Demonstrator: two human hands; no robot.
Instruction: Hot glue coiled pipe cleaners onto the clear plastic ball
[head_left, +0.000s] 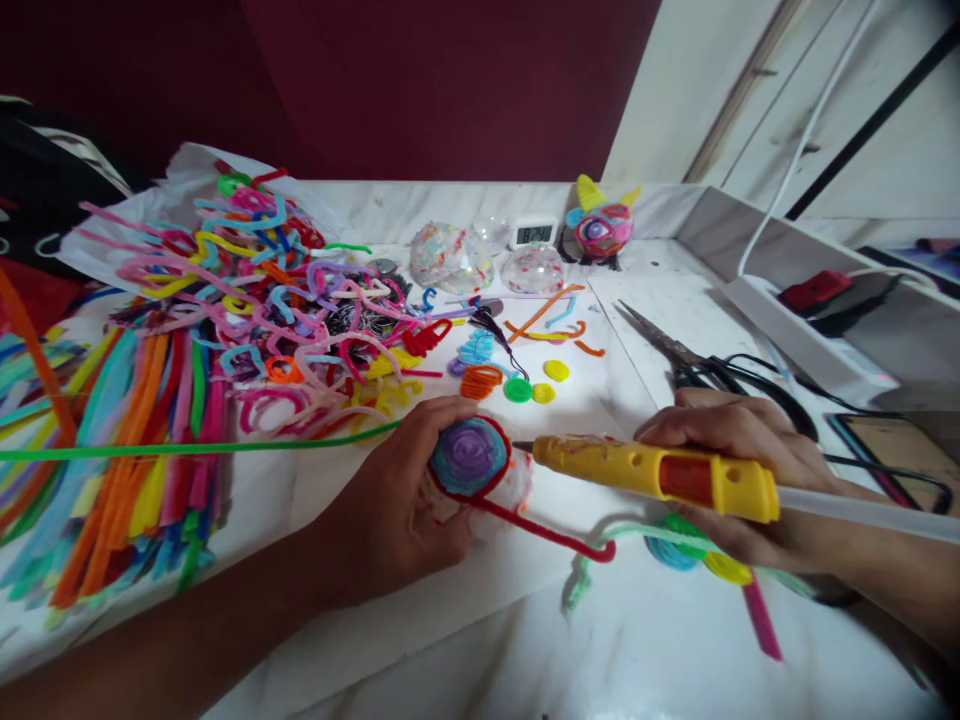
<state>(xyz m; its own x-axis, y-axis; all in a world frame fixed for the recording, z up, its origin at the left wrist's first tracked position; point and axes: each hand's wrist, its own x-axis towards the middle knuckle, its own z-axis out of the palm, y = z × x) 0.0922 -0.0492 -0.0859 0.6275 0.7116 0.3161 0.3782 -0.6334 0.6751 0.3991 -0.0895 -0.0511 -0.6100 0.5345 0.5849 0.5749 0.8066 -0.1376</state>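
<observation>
My left hand (pixel 431 480) is wrapped around a clear ball (pixel 514 485) with coloured specks. On the ball's face sits a coiled pipe cleaner disc (pixel 470 455), purple in the middle and blue around it. A red pipe cleaner (pixel 544 527) edges the disc, and its loose end trails off to the right. In my right hand (pixel 742 460) is a yellow hot glue gun (pixel 656 472), with a pale glue stick (pixel 862 512) poking out of its rear. The nozzle points left, close to the disc's right edge; whether it touches is unclear.
Loose pipe cleaners (pixel 300 290) heap at the left, above bundled straight ones (pixel 142 430). Black scissors (pixel 697 360) lie behind my right hand. Clear half-domes (pixel 450 258), a small digital clock (pixel 533 233) and a decorated ball (pixel 604 228) stand at the back. A power strip (pixel 810 335) lies right.
</observation>
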